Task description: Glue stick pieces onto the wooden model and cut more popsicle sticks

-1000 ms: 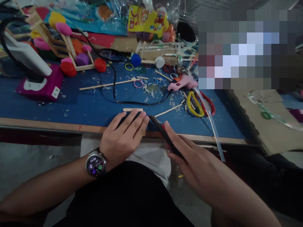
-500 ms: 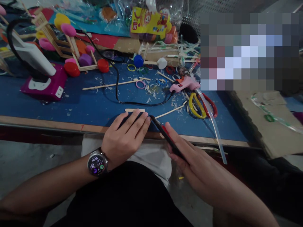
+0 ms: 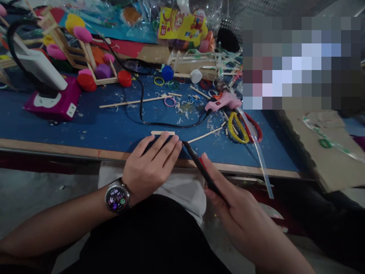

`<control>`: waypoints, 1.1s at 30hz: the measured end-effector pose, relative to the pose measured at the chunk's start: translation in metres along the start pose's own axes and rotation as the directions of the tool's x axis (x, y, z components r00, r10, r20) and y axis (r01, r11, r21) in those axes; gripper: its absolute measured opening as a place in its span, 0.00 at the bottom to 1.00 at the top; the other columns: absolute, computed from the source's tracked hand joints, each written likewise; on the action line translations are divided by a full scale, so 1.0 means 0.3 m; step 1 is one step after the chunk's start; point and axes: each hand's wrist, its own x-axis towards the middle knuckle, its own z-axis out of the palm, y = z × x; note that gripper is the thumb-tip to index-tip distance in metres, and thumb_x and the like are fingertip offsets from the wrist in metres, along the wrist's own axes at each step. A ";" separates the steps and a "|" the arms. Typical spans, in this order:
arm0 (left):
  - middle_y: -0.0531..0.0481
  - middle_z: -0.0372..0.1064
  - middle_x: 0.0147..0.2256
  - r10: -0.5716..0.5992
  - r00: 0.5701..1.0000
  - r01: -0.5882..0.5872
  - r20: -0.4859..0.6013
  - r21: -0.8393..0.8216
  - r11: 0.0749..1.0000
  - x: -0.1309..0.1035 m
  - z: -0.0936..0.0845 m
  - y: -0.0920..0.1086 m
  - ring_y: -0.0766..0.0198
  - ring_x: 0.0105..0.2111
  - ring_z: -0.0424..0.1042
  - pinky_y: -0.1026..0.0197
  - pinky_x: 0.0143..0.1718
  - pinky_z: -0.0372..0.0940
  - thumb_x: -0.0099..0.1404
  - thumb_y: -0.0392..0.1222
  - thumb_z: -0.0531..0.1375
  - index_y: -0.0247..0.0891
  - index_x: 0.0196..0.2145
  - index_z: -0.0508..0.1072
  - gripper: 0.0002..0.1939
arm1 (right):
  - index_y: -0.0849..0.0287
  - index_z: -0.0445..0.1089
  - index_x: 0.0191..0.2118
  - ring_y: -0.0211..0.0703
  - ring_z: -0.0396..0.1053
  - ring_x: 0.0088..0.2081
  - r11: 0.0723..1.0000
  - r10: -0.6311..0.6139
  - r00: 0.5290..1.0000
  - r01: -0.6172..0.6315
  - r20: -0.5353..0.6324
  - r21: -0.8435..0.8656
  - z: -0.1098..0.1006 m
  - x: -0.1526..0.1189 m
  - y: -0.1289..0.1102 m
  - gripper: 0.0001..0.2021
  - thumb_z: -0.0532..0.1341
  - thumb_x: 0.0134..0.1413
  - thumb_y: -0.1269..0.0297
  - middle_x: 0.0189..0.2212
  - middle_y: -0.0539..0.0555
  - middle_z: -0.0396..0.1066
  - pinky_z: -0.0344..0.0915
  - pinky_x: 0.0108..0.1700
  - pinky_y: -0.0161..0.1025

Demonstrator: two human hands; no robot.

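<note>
Near the table's front edge my left hand (image 3: 152, 163) presses down with its fingers close together and a watch on its wrist. A short wooden stick (image 3: 162, 133) lies just beyond its fingertips; what is under the fingers is hidden. My right hand (image 3: 228, 201) is wrapped round a black tool with a red part (image 3: 203, 169), perhaps a utility knife. The tool's tip points up and left, close by the left fingertips. From beside that tip a thin wooden stick (image 3: 205, 134) runs right toward scissors (image 3: 238, 128) with yellow and red handles.
A pink glue gun (image 3: 224, 102) with a black cord lies beyond the scissors. At left stand a purple power socket (image 3: 51, 102) and a stick model (image 3: 107, 80) with red wheels. Cardboard (image 3: 319, 152) is at the right; a yellow package (image 3: 182, 24) lies behind.
My right hand has moved slightly right and down, tilting the tool more upright and shifting its tip a little right. My left hand has hardly moved.
</note>
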 end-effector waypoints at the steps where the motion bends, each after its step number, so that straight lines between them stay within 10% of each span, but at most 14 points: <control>1: 0.39 0.74 0.57 0.001 1.000 -0.001 0.000 0.000 1.000 -0.001 0.000 -0.001 0.48 0.58 0.74 0.47 0.54 0.71 0.73 0.30 0.55 0.30 0.58 0.73 0.18 | 0.50 0.43 0.75 0.46 0.63 0.66 1.000 0.004 1.000 -0.004 0.001 -0.006 0.002 -0.004 -0.002 0.31 0.50 0.71 0.67 0.68 0.53 0.59 0.74 0.57 0.41; 33: 0.37 0.72 0.59 -0.005 1.000 0.005 0.001 -0.034 0.999 -0.001 0.003 0.003 0.46 0.59 0.73 0.44 0.56 0.69 0.72 0.33 0.58 0.29 0.60 0.71 0.20 | 0.56 0.44 0.75 0.51 0.67 0.65 0.993 -0.001 1.000 0.003 -0.017 0.115 0.020 0.055 -0.010 0.31 0.49 0.70 0.69 0.66 0.60 0.65 0.70 0.61 0.53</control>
